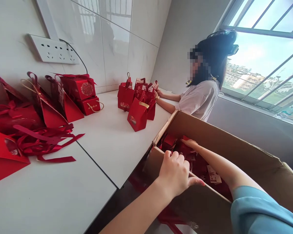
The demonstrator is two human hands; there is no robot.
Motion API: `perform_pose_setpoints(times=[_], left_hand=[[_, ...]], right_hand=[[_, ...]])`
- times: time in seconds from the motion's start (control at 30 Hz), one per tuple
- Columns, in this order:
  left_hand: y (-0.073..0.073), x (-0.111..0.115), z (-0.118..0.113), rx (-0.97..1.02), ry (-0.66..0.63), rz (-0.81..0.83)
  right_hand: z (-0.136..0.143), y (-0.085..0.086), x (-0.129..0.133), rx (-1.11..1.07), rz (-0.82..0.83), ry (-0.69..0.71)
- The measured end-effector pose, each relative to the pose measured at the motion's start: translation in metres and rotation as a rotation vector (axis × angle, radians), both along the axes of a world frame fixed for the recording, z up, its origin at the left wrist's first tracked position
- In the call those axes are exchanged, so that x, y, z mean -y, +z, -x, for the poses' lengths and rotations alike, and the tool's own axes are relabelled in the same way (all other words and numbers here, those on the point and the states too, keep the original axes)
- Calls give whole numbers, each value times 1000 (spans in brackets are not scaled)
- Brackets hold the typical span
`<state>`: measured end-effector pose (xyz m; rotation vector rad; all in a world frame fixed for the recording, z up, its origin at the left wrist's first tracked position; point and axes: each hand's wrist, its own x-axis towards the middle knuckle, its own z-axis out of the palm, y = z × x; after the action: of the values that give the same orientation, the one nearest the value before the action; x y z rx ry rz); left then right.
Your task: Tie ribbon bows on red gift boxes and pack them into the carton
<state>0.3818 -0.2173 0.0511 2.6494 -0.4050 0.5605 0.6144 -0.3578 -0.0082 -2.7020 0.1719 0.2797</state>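
Observation:
My left hand is closed over the near top edge of a large cardboard box, its thumb lying along the rim. My right hand reaches down inside the box, at the far left corner. Its fingers touch a red gift box among other red packages, and they are partly hidden, so I cannot tell if they grip it. A cream tag with red print lies on the packages below my right forearm.
Red gift boxes stand on the white table, before a person whose hands are at them. More red boxes and loose red ribbons lie left. A socket panel and a barred window are behind.

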Motion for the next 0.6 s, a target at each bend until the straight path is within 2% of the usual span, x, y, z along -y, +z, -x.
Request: perform_pose_setpoints(times=[0.13, 0.33, 0.47, 0.6], left_hand=[[0, 1, -1, -1, 10, -1], [2, 3, -2, -30, 7, -16], [3, 1, -1, -24, 6, -12], [2, 1, -1, -24, -6, -3]], right_hand=[[-4, -12, -17, -192, 33, -162], [0, -16, -24, -255, 57, -229], [7, -8, -24, -226, 21, -176], [32, 6, -21, -58, -135, 5]])
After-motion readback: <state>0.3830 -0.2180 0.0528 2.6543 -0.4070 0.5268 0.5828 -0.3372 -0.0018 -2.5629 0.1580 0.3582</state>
